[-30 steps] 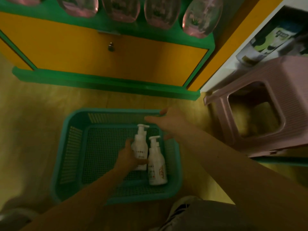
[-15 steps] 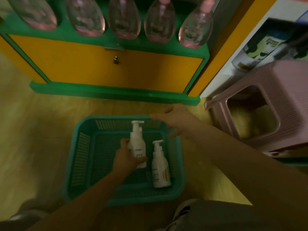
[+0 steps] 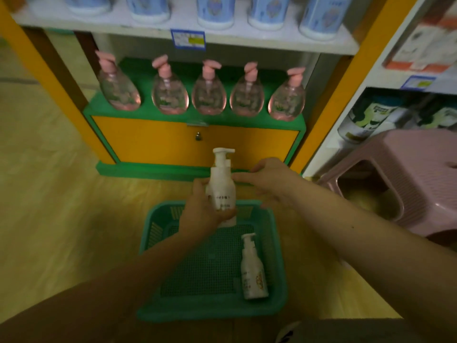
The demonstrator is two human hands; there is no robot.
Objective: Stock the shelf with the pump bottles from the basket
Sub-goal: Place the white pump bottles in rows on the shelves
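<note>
My left hand grips a white pump bottle upright, lifted above the far rim of the green basket on the floor. My right hand is spread open just right of that bottle, its fingertips at or near the bottle's shoulder. A second white pump bottle lies in the basket's right side. The green bottom shelf holds a row of several clear pink pump bottles.
A white upper shelf carries blue-labelled bottles. An orange cabinet door sits under the green shelf. A pink plastic stool stands to the right, before a neighbouring shelf of jars. Yellow floor lies to the left.
My left hand has lifted the white pump bottle out of the basket and up toward the shelf. The view has tilted upward, and my right hand stays beside the bottle.
</note>
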